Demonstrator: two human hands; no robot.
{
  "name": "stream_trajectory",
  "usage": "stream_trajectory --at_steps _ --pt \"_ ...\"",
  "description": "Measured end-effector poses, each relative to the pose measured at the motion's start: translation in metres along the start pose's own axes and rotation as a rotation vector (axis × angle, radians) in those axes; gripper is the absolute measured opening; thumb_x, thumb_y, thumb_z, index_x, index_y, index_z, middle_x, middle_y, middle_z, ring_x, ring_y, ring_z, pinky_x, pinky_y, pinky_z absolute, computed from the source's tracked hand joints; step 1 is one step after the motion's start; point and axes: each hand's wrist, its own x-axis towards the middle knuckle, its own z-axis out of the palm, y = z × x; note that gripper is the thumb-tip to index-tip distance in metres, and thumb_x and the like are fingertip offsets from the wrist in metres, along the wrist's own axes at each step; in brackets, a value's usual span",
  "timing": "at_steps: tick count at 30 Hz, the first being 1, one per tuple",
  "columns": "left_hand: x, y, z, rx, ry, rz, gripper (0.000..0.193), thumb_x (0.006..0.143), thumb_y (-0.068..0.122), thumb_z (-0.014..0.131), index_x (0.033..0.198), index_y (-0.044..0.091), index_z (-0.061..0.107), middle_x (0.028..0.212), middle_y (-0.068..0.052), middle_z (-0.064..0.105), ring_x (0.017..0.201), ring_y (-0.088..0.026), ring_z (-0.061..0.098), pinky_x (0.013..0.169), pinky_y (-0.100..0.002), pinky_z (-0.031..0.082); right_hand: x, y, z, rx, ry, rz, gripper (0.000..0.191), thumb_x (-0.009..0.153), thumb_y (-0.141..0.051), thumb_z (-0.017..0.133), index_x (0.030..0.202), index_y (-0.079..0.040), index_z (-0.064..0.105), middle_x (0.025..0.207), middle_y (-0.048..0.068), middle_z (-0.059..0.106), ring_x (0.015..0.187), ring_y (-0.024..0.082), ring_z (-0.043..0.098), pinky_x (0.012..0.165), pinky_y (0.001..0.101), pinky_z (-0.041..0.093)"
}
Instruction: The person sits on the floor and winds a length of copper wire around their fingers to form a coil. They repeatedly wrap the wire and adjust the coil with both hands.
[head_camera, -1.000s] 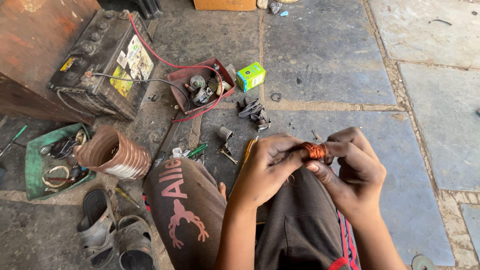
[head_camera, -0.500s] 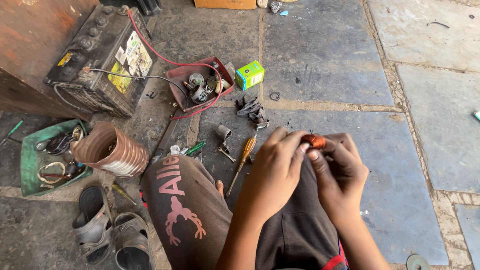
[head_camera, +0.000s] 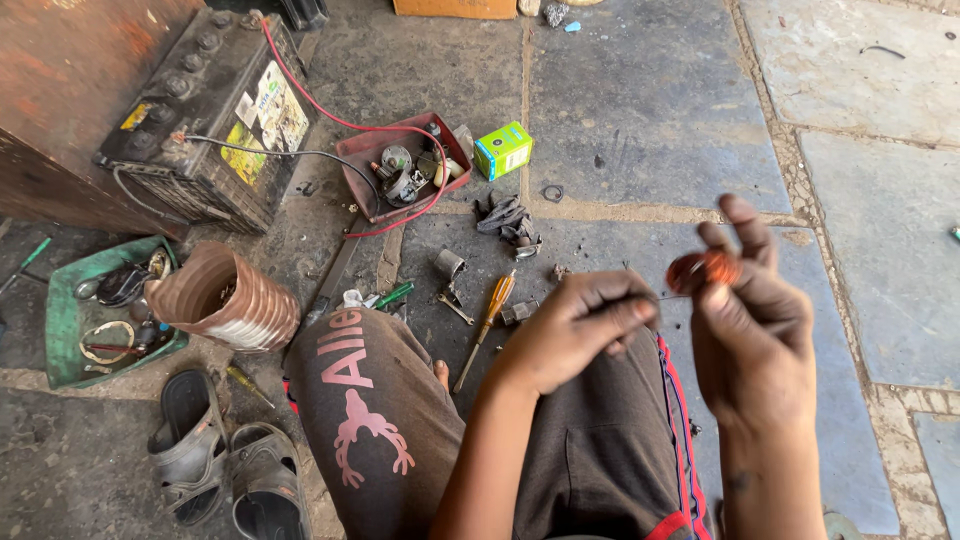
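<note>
While the person sits on the stone floor (head_camera: 650, 110), both hands are raised above the lap.
Left hand (head_camera: 575, 330): fingers pinched together on a thin wire, barely visible, running toward the coil.
Right hand (head_camera: 752, 325): grip clamped on a small copper coil (head_camera: 702, 270), thumb and fingertips around it, index and middle fingers raised.
Packages, left to right: green tray (head_camera: 62, 320) of parts; ribbed brown tube (head_camera: 225, 298); black battery (head_camera: 205, 120) with yellow label on top; red tray (head_camera: 362, 160) with red cable looped past it; small green box (head_camera: 502, 150).
Near knee: orange-handled screwdriver (head_camera: 488, 312).
Open room: bare slabs to the right and ahead.
</note>
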Motion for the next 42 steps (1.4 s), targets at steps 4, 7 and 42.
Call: stream_trajectory --at_steps 4,7,42 --pt "-0.007 0.008 -0.012 -0.102 0.044 -0.06 0.02 0.105 0.024 0.066 0.098 0.005 0.069 0.078 0.007 0.057 0.068 -0.003 0.048 0.059 -0.022 0.04 -0.013 -0.007 0.001 -0.091 -0.112 0.197 0.02 0.091 -0.014 0.078 0.107 -0.002 0.076 0.172 0.013 0.03 0.159 0.033 0.03 0.121 0.0552 0.032" --pt "-0.012 0.019 -0.01 0.271 0.147 -0.101 0.02 0.103 0.02 0.065 0.095 0.002 0.07 0.076 0.003 0.058 0.068 -0.007 0.05 0.06 -0.029 0.042 -0.015 -0.013 0.002 -0.438 -0.218 0.116 0.025 0.086 -0.019 0.077 0.107 -0.006 0.076 0.174 0.016 0.027 0.162 0.035 0.027 0.124 0.0559 0.031" --pt "0.01 0.01 0.045 0.887 0.467 0.433 0.009 0.099 0.005 0.067 0.106 0.002 0.062 0.1 -0.012 0.065 0.094 -0.031 0.068 0.084 -0.041 0.054 0.012 0.043 0.008 0.524 0.161 0.423 0.024 0.101 -0.02 0.066 0.112 0.001 0.065 0.154 0.016 0.048 0.143 0.025 0.048 0.122 0.0422 0.036"
